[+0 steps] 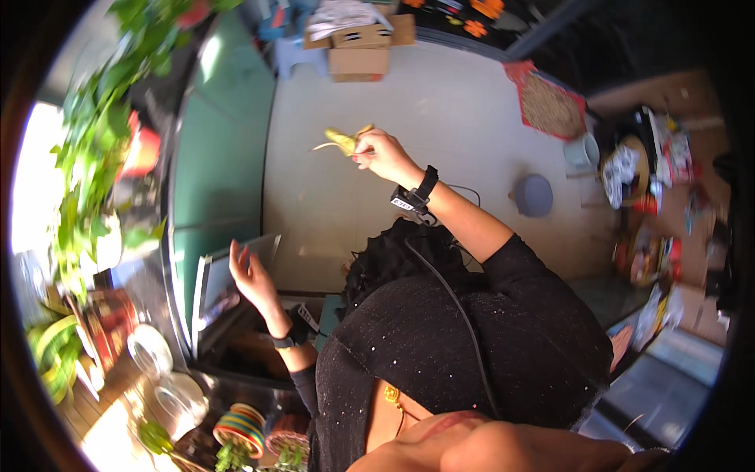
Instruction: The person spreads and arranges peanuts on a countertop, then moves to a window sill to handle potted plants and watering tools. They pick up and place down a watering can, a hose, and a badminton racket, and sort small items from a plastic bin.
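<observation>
My right hand is stretched out over the pale floor, its fingertips pinching a yellowed, withered leaf. The leaf's thin stalk sticks out to the left. My left hand is raised with its fingers apart and nothing in it. Close beside it is an opened cabinet drawer or door with a light metal edge; whether the hand touches that edge I cannot tell. A green cabinet front runs up behind my left hand.
Trailing green plants and a red flowerpot line the left. A striped pot stands lower left. Cardboard boxes sit at the far end. A grey stool and a red bag of brown grains are on the right-hand floor.
</observation>
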Motion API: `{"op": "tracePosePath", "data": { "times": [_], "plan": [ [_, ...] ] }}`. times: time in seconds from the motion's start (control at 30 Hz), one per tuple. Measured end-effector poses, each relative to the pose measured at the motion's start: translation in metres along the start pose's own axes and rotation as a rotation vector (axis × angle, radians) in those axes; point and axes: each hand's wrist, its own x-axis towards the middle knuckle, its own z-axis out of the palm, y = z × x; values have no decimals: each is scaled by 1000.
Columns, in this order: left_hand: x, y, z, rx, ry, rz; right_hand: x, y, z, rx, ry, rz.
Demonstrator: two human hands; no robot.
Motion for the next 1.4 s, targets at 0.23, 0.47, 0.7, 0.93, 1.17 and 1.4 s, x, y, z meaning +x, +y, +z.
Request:
{"op": "tracePosePath", "data": {
  "times": [0.23, 0.47, 0.7, 0.93, 1.17, 1.4],
  "plan": [
    [-21, -1, 72, 182, -43, -198, -99, 119, -188, -130, 490, 289],
    [-10, 68, 239, 281, -319, 114, -202, 175, -362, 23, 835, 366],
    [-16, 139, 399, 324, -429, 450, -274, 201, -530, -85, 1150, 460],
    [-2, 149, 541, 300, -576, 331, -305, 253, -663, -29, 1369, 516],
    [2, 203, 726, 91, -734, 188, -318, 288, -751, -78, 1448, 730],
    [-23, 265, 861, 189, -837, 572, -329, 384, -866, 110, 1613, 668]
  ]
}}
